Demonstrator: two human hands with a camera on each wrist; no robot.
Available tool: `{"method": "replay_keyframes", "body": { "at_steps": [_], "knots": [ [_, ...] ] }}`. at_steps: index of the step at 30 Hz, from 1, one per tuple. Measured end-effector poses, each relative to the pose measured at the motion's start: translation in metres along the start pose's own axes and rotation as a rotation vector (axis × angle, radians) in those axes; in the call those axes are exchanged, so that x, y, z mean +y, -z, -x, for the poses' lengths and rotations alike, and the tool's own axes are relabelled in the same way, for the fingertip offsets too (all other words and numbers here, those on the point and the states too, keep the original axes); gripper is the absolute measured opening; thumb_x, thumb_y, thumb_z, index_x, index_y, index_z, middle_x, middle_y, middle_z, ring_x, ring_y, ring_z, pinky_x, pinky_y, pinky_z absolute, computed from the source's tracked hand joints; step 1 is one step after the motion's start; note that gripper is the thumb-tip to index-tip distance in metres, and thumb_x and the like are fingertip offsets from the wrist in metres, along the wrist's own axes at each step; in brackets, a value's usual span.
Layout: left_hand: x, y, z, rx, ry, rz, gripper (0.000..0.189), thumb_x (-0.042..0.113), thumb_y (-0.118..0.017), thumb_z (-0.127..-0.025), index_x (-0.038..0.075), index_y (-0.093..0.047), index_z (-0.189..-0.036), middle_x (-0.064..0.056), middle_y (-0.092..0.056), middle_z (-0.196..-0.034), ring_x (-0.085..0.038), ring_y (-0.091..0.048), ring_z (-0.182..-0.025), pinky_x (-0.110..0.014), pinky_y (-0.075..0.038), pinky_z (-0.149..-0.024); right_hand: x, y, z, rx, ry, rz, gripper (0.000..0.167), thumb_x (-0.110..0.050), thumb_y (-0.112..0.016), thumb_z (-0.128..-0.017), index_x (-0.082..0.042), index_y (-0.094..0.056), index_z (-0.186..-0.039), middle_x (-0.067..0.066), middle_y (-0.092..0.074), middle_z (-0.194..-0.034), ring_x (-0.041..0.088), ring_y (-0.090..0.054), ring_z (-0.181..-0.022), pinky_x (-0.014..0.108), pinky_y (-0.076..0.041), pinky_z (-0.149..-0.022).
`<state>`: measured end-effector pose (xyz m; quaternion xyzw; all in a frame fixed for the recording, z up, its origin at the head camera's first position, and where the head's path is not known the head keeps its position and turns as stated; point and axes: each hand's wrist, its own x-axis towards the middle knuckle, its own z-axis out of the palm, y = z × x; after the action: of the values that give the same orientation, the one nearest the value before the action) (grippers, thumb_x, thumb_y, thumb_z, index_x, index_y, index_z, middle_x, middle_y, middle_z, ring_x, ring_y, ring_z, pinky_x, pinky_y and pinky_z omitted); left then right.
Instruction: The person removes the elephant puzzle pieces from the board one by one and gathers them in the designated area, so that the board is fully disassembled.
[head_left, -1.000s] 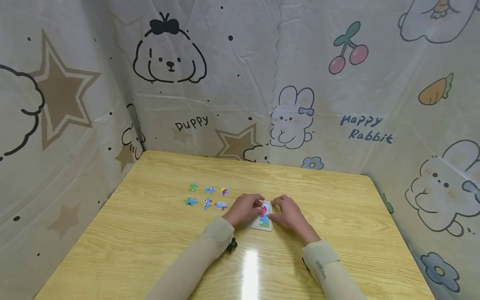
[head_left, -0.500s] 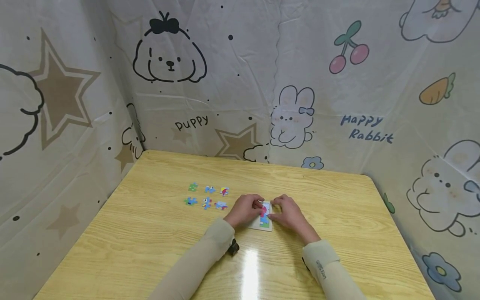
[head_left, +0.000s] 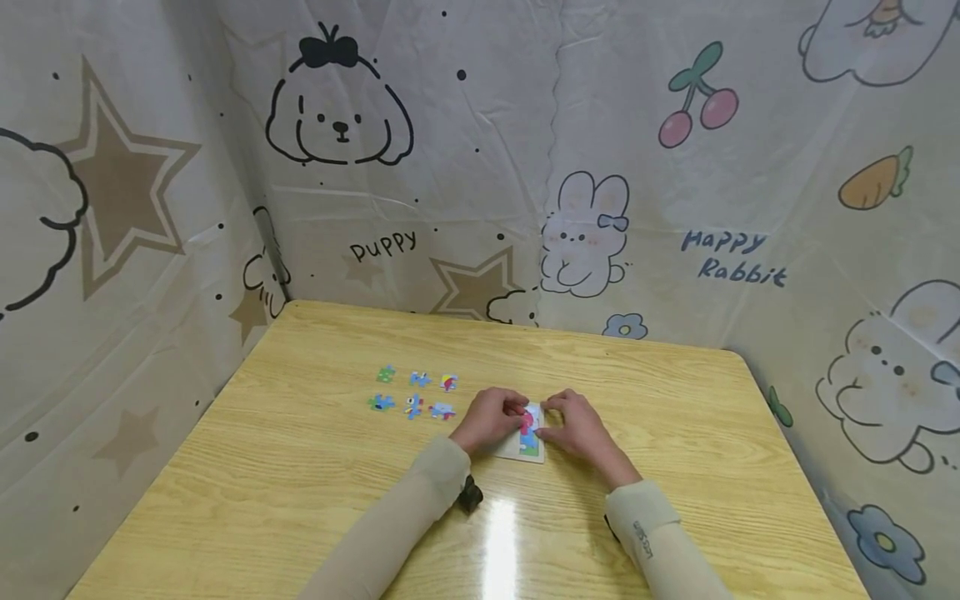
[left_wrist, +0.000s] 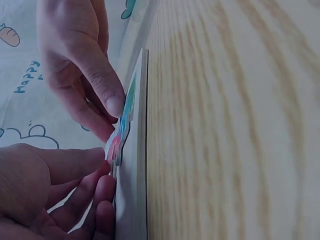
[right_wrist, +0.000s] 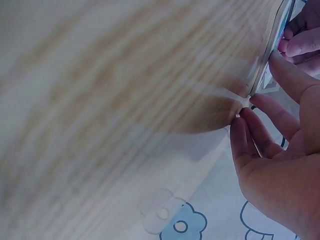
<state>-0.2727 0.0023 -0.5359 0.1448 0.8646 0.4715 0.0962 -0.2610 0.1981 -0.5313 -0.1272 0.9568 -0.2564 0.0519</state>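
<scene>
A small puzzle board [head_left: 507, 450] with a pale frame lies between both hands, its right side filled with blue, green and pink pieces. My left hand [head_left: 491, 418] pinches a pinkish puzzle piece [left_wrist: 114, 148] by thumb and index finger at the board's surface; its fingertips mostly cover it. The right hand [head_left: 576, 425] sits at the board's right edge. Its thumb [left_wrist: 114, 104] rests against the fitted pieces, and its other fingers [right_wrist: 267, 107] touch near the far corner with their tips.
Several loose puzzle pieces [head_left: 412, 405] lie in two rows left of the board. The wooden table [head_left: 300, 467] spreads around, with a patterned curtain [head_left: 420, 208] behind and at the sides. A black wrist device [head_left: 470, 495] hangs beneath the left sleeve.
The left forearm has shifted very slightly to the right. Both hands otherwise keep their places at the board, and the loose pieces have not moved.
</scene>
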Motion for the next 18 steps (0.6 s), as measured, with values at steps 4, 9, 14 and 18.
{"method": "replay_keyframes", "body": {
  "at_steps": [4, 9, 14, 18],
  "knots": [
    [0.0027, -0.0017, -0.0018, 0.032, 0.025, -0.014, 0.032, 0.001, -0.075, -0.092, 0.0, -0.072, -0.124, -0.004, -0.076, -0.098, -0.012, -0.068, -0.089, -0.032, -0.059, -0.087, -0.0001, 0.0, 0.0001, 0.005, -0.004, -0.005, 0.05, -0.021, -0.084, -0.089, 0.0, -0.069, -0.131, 0.019, -0.06, -0.133, 0.039, -0.056, -0.126, 0.054, -0.046, -0.11],
    [0.0014, -0.0059, -0.006, 0.06, 0.027, -0.04, 0.024, 0.002, -0.077, -0.091, 0.002, -0.076, -0.114, -0.002, -0.076, -0.091, -0.009, -0.067, -0.082, -0.029, -0.058, -0.082, -0.0012, 0.0012, 0.0019, 0.005, -0.009, -0.014, 0.05, -0.021, -0.083, -0.089, 0.0, -0.068, -0.132, 0.019, -0.06, -0.133, 0.038, -0.056, -0.126, 0.054, -0.046, -0.111],
    [0.0, -0.0058, -0.0075, 0.069, 0.018, -0.047, 0.02, 0.003, -0.079, -0.09, 0.005, -0.078, -0.11, 0.0, -0.073, -0.086, -0.007, -0.063, -0.077, -0.028, -0.055, -0.078, -0.0014, 0.002, 0.0024, 0.011, -0.004, -0.013, 0.049, -0.02, -0.084, -0.089, 0.001, -0.069, -0.13, 0.019, -0.06, -0.133, 0.039, -0.056, -0.126, 0.055, -0.045, -0.11],
    [-0.0021, -0.0045, -0.008, 0.082, 0.025, -0.061, 0.02, 0.006, -0.081, -0.088, 0.01, -0.078, -0.108, 0.002, -0.073, -0.085, -0.006, -0.062, -0.075, -0.027, -0.053, -0.076, -0.0009, 0.0007, 0.0012, 0.007, 0.001, -0.017, 0.048, -0.02, -0.083, -0.089, 0.001, -0.069, -0.131, 0.019, -0.06, -0.133, 0.039, -0.055, -0.126, 0.055, -0.045, -0.11]
  ]
}}
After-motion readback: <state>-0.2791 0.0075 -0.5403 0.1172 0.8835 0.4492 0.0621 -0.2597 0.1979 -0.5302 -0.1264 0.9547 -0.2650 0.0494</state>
